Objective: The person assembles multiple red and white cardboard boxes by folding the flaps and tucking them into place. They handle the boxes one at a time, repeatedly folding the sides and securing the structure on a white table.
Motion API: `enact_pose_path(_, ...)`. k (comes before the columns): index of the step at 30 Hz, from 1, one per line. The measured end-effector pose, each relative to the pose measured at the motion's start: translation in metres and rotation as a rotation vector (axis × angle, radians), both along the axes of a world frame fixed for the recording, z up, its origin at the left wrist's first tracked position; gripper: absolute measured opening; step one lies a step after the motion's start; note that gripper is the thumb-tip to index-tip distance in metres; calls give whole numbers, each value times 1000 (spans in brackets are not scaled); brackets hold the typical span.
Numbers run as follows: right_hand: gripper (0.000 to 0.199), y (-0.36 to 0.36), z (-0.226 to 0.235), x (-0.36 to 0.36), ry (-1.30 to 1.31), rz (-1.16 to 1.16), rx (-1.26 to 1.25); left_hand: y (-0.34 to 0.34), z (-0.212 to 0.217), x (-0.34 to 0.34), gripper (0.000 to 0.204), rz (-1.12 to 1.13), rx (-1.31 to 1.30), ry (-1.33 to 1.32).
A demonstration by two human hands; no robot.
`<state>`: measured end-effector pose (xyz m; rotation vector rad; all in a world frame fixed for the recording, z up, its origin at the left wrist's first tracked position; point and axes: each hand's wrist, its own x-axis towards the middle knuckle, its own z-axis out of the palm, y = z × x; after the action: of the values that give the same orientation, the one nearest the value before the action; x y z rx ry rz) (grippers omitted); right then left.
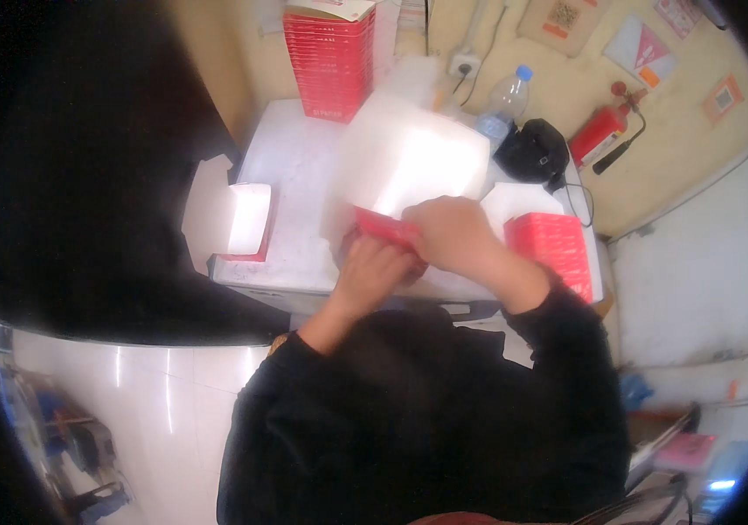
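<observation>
A part-folded paper food box (422, 157), white inside and red outside, stands over the middle of the table, its large white flaps spread away from me. My left hand (372, 273) presses its curled fingers on the box's near red side. My right hand (454, 234) is closed on the near right edge, its knuckles up and fingertips hidden. To the left, a second box (250, 219) is folded up with its lid flap raised. A stack of red cartons (551, 252) stands beside my right forearm.
A tall stack of red cartons (330, 66) is at the table's far left. A plastic bottle (503, 109) with a blue cap and a black pouch-like object (534, 150) stand at the back right. A fire extinguisher (600, 136) hangs on the wall, near a plugged socket (464, 66).
</observation>
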<state>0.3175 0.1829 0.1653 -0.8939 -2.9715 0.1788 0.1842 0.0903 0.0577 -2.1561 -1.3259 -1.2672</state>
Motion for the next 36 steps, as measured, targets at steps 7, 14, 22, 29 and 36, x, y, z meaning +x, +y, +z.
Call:
enact_pose_path(7,13,-11,-27,-1,174,59,-8,2,-2,0,23,-5,18,-42)
enact_pose_path(14,19,-2,6,29,93,287,-3,5,-5,4,22,15,34,-38)
enact_pose_path(22,23,9,57,44,147,200,-189,4,-5,5,24,186,185,59)
enact_pose_path(29,32,11,43,33,319,-29,-61,11,2,-3,23,-24,59,69)
enact_pose_path(36,24,33,105,54,921,-57,-665,9,27,0,22,55,-64,51)
